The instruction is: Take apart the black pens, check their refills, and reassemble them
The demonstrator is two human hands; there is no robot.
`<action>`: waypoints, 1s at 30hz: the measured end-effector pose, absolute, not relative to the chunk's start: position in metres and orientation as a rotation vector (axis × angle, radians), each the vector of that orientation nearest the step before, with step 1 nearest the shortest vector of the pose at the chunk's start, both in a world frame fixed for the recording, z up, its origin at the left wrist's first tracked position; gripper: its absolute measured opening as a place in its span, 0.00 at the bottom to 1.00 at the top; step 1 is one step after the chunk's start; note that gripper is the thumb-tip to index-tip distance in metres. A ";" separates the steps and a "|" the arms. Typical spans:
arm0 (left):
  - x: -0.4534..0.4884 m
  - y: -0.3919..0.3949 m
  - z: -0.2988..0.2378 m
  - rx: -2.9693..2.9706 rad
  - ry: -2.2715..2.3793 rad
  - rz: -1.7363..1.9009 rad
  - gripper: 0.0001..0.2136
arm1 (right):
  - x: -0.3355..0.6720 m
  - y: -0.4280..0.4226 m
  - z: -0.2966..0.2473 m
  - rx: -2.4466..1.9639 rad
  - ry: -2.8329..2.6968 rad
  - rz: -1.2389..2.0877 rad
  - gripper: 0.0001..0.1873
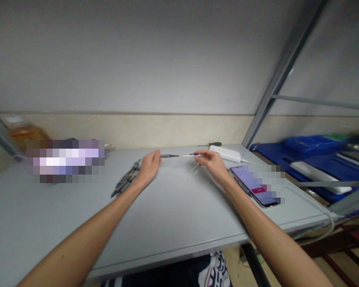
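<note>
Centrally, from my remote seat, I see a slim pen [170, 155] held roughly level between two bare hands, apparently just above a pale grey worktop [167, 215]. The left hand [148, 166] has its fingers closed around the dark left end; the right hand [212, 162] pinches the dark right end between thumb and fingers. A thin, paler stretch bridges the gap, though I cannot tell whether it is one piece or several. I judge it light and stiff, a little slippery where smooth, and easiest to bend at that thin middle, so I would grip the thicker dark ends, lightly and in line. A pile of similar pens [126, 182] lies beside the left forearm; right of the right hand are a phone [251, 184] and, farther back, a white power strip [225, 154]
</note>
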State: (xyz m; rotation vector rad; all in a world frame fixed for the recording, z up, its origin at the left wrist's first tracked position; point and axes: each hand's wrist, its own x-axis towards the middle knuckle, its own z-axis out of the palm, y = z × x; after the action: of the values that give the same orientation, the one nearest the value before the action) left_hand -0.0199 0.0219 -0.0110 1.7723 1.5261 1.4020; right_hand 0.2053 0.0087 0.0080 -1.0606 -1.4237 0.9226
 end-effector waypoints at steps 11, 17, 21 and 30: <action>-0.023 0.024 -0.010 1.767 1.641 1.398 0.18 | 0.208 0.011 0.013 -1.029 -1.224 0.940 0.13; -0.024 0.023 -0.010 1.779 1.657 1.389 0.18 | 0.208 0.011 0.011 -1.028 -1.254 0.946 0.13; -0.024 0.023 -0.010 1.775 1.660 1.380 0.18 | 0.207 0.011 0.011 -1.025 -1.253 0.941 0.12; -0.023 0.024 -0.013 1.787 1.635 1.372 0.19 | 0.208 0.010 0.011 -1.017 -1.286 0.939 0.13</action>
State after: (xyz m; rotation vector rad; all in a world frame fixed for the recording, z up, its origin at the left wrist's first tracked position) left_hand -0.0230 0.0242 -0.0134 1.7874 1.6347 1.3717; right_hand 0.2078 0.0100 0.0110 -1.0173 -1.2864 0.9391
